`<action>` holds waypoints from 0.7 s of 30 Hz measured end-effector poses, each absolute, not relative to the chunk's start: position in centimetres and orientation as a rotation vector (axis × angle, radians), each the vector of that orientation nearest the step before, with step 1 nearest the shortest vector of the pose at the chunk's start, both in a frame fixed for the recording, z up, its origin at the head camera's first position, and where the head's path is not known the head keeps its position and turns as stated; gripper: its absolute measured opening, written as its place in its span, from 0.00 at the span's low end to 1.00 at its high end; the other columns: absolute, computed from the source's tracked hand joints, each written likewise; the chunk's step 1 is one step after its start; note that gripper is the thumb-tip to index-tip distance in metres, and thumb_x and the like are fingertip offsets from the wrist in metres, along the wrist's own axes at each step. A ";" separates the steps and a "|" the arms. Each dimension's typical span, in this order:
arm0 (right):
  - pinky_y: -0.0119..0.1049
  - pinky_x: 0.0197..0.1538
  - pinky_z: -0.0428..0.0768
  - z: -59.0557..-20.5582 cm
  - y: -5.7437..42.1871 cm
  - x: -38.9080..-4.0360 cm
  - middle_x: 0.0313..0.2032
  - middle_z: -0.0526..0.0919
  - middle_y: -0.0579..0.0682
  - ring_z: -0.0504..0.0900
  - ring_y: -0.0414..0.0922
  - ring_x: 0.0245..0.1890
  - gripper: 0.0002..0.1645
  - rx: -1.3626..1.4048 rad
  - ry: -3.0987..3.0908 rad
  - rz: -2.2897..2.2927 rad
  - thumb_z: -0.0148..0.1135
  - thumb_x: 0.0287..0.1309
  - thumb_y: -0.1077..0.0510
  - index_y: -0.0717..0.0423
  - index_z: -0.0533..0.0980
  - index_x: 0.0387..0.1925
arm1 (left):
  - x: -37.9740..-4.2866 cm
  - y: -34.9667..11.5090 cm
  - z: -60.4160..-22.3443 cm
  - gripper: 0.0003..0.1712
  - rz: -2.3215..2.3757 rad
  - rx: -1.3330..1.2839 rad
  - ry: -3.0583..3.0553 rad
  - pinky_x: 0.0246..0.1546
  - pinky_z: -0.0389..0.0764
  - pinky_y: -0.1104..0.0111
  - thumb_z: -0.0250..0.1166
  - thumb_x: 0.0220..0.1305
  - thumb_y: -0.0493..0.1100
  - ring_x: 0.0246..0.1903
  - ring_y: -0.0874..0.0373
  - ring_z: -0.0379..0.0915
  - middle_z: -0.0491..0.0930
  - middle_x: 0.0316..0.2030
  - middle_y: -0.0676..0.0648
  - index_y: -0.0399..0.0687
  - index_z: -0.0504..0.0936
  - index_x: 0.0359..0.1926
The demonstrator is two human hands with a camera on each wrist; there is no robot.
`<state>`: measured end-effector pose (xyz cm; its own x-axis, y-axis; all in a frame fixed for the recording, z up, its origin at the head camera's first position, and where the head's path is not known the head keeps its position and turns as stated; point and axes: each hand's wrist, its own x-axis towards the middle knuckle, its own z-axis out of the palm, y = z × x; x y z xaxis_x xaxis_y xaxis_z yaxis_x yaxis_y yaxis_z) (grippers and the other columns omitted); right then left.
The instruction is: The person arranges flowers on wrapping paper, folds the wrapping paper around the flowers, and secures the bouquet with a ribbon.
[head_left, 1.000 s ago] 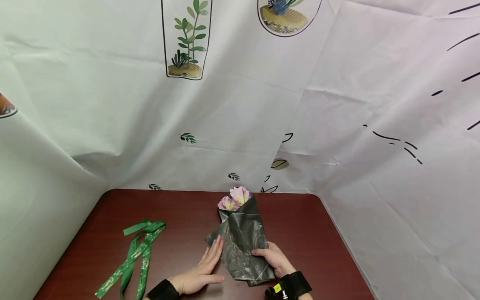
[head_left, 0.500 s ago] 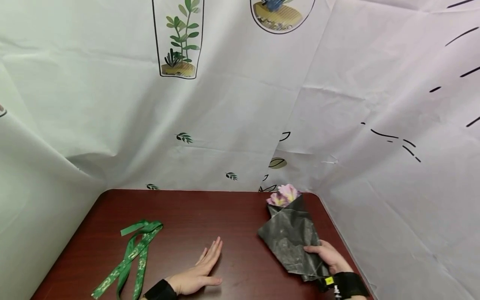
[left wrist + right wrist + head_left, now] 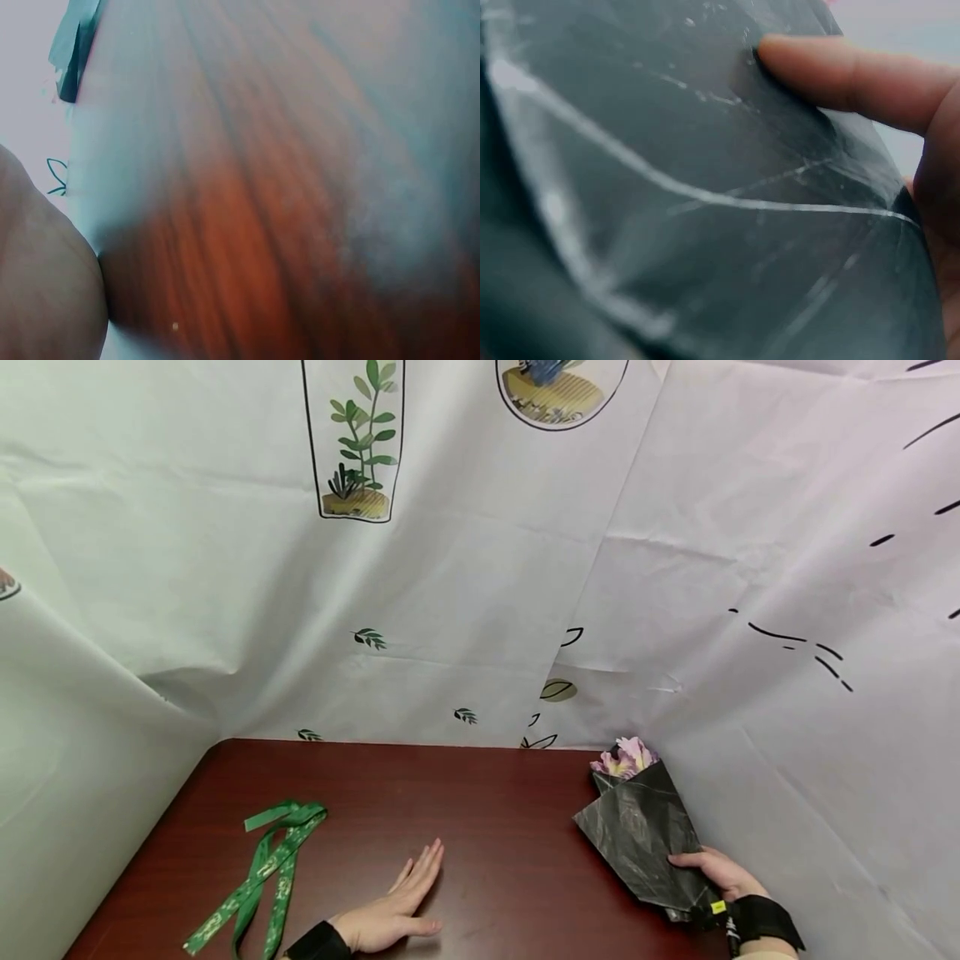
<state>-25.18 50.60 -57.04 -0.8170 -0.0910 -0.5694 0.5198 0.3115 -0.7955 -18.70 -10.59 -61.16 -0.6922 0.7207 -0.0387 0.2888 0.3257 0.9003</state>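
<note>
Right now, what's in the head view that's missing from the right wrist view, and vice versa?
Head view only: the green patterned ribbon, the outstretched left hand, and recognizable pink flowers.
Right wrist view only: a pale curved line across the dark wrapping paper, too fine to make out in the head view.
Both: the right hand gripping the wrapping paper by one edge.

Left wide black wristband: partly visible. Right wide black wristband: adjoining small black device with yellow rectangular label.
</note>
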 end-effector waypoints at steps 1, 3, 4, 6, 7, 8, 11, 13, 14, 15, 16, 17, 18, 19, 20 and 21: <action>0.61 0.66 0.82 -57.3 50.8 -25.2 0.62 0.73 0.78 0.82 0.65 0.59 0.46 0.376 2.070 -1.517 0.63 0.78 0.52 0.87 0.54 0.72 | -18.7 -10.6 -61.2 0.58 1.329 0.890 2.163 0.76 0.14 0.73 0.64 0.84 0.50 0.85 0.35 0.13 0.21 0.87 0.34 0.34 0.32 0.89; 0.62 0.69 0.79 -57.6 51.2 -25.4 0.64 0.71 0.80 0.78 0.70 0.63 0.49 0.351 2.126 -1.461 0.64 0.77 0.51 0.88 0.53 0.73 | -18.7 -10.6 -61.3 0.58 1.323 0.906 2.177 0.75 0.14 0.76 0.64 0.83 0.50 0.85 0.34 0.13 0.21 0.87 0.32 0.33 0.32 0.89; 0.61 0.68 0.79 -57.7 51.3 -25.5 0.64 0.72 0.80 0.79 0.69 0.62 0.48 0.331 2.152 -1.439 0.64 0.77 0.51 0.88 0.54 0.72 | -18.7 -10.5 -61.4 0.58 1.323 0.910 2.179 0.74 0.14 0.78 0.64 0.83 0.50 0.84 0.34 0.13 0.21 0.87 0.31 0.32 0.32 0.89; 0.62 0.69 0.78 -58.0 51.6 -25.6 0.66 0.69 0.83 0.75 0.73 0.65 0.49 0.287 2.189 -1.402 0.63 0.77 0.51 0.89 0.54 0.73 | -18.8 -10.5 -61.4 0.58 1.319 0.914 2.184 0.72 0.14 0.80 0.64 0.83 0.50 0.84 0.33 0.13 0.21 0.87 0.31 0.32 0.32 0.88; 0.62 0.69 0.78 -58.1 51.6 -25.5 0.65 0.69 0.83 0.76 0.73 0.65 0.50 0.282 2.209 -1.381 0.64 0.76 0.50 0.88 0.54 0.73 | -18.8 -10.5 -61.3 0.58 1.317 0.911 2.183 0.73 0.14 0.79 0.64 0.83 0.49 0.84 0.33 0.13 0.22 0.87 0.31 0.32 0.32 0.88; 0.63 0.68 0.78 -58.2 51.7 -25.4 0.66 0.68 0.84 0.75 0.74 0.66 0.52 0.289 2.213 -1.371 0.65 0.75 0.49 0.88 0.53 0.74 | -18.8 -10.5 -61.2 0.58 1.317 0.904 2.176 0.74 0.14 0.77 0.64 0.83 0.49 0.84 0.34 0.13 0.21 0.87 0.32 0.32 0.32 0.89; 0.70 0.72 0.71 -58.7 51.6 -25.0 0.73 0.57 0.88 0.64 0.81 0.72 0.57 0.300 2.231 -1.345 0.67 0.75 0.48 0.87 0.47 0.78 | -18.8 -10.6 -60.8 0.58 1.307 0.865 2.148 0.78 0.13 0.68 0.64 0.84 0.49 0.85 0.35 0.13 0.21 0.87 0.35 0.36 0.32 0.89; 0.72 0.73 0.68 -59.0 51.6 -24.8 0.75 0.54 0.88 0.60 0.82 0.74 0.59 0.274 2.244 -1.348 0.67 0.75 0.48 0.86 0.45 0.79 | -18.8 -10.5 -60.6 0.58 1.301 0.854 2.143 0.80 0.14 0.62 0.64 0.84 0.49 0.85 0.35 0.13 0.21 0.88 0.36 0.36 0.32 0.89; 0.72 0.74 0.68 -59.2 51.6 -24.8 0.75 0.54 0.87 0.60 0.81 0.74 0.58 0.248 2.244 -1.358 0.67 0.76 0.49 0.87 0.45 0.79 | -18.8 -10.5 -60.6 0.57 1.296 0.852 2.142 0.81 0.14 0.61 0.64 0.84 0.49 0.85 0.35 0.13 0.21 0.88 0.36 0.37 0.32 0.90; 0.70 0.73 0.69 -59.3 51.6 -24.8 0.75 0.56 0.86 0.62 0.80 0.74 0.57 0.219 2.245 -1.364 0.66 0.76 0.50 0.87 0.47 0.79 | -18.8 -10.5 -60.6 0.58 1.289 0.854 2.146 0.81 0.14 0.60 0.64 0.84 0.49 0.85 0.34 0.13 0.21 0.88 0.36 0.37 0.32 0.90; 0.68 0.74 0.70 -59.3 51.6 -24.7 0.75 0.56 0.86 0.63 0.79 0.74 0.56 0.197 2.238 -1.380 0.65 0.77 0.51 0.87 0.47 0.79 | -18.8 -10.4 -60.6 0.58 1.287 0.856 2.149 0.81 0.14 0.61 0.64 0.84 0.50 0.85 0.34 0.13 0.21 0.88 0.36 0.37 0.32 0.90; 0.68 0.73 0.71 -59.3 51.6 -24.6 0.75 0.56 0.87 0.62 0.80 0.74 0.57 0.218 2.241 -1.370 0.67 0.76 0.50 0.87 0.47 0.78 | -18.8 -10.4 -60.6 0.58 1.287 0.858 2.153 0.81 0.14 0.62 0.64 0.84 0.50 0.85 0.34 0.13 0.22 0.88 0.36 0.37 0.32 0.90; 0.67 0.73 0.72 -59.4 51.6 -24.6 0.75 0.55 0.87 0.62 0.80 0.74 0.55 0.195 2.216 -1.382 0.65 0.77 0.52 0.87 0.46 0.78 | -18.7 -10.4 -60.7 0.58 1.283 0.861 2.159 0.80 0.14 0.64 0.64 0.84 0.50 0.85 0.34 0.14 0.22 0.88 0.36 0.36 0.32 0.90; 0.65 0.71 0.74 -59.3 51.4 -24.5 0.74 0.55 0.88 0.63 0.79 0.74 0.55 0.189 2.216 -1.379 0.65 0.77 0.52 0.88 0.46 0.78 | -18.7 -10.3 -60.7 0.58 1.280 0.865 2.164 0.79 0.14 0.66 0.64 0.84 0.50 0.85 0.34 0.14 0.22 0.88 0.35 0.36 0.32 0.90; 0.64 0.71 0.75 -59.3 51.3 -24.4 0.74 0.56 0.88 0.65 0.79 0.73 0.54 0.179 2.205 -1.383 0.64 0.78 0.54 0.88 0.45 0.78 | -18.6 -10.3 -60.8 0.58 1.278 0.867 2.169 0.79 0.14 0.67 0.64 0.84 0.50 0.85 0.34 0.14 0.22 0.88 0.35 0.36 0.33 0.90; 0.63 0.69 0.78 -59.2 51.1 -24.3 0.73 0.58 0.87 0.68 0.78 0.72 0.53 0.178 2.195 -1.396 0.64 0.78 0.55 0.88 0.45 0.77 | -18.6 -10.3 -60.8 0.58 1.279 0.867 2.171 0.78 0.14 0.69 0.64 0.84 0.50 0.85 0.34 0.14 0.22 0.88 0.35 0.36 0.33 0.90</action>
<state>-24.32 51.09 -59.21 -0.8518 -0.1659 -0.4969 0.3797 0.4580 -0.8038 -18.55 -10.33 -60.79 -0.6885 0.7209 -0.0787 0.2804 0.3647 0.8879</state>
